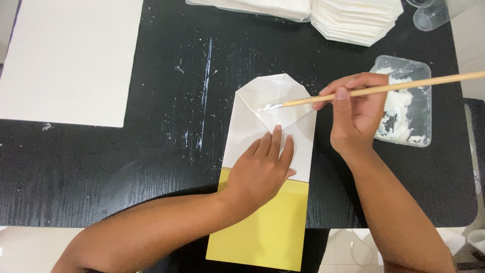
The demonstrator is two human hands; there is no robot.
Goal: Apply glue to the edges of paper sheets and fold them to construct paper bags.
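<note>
left hand [263, 164] flat, fingers spread, pinning the white-and-yellow paper bag [268, 151] mid-table so it can't slide | right hand [356, 114] pinching a wooden stick [384, 88], gluey tip on the folded flap | glue tray [404, 101] just right, easy dipping | folded stack [353, 20] far side

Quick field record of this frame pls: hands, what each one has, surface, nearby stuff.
left hand: flat on folded paper bag, white top, yellow lower part
right hand: grips wooden brush, tip on the bag's folded flap
glue tray: clear, white paste, right of the bag
table: black, white smears
white sheet: top left
folded paper stack: top edge
</note>
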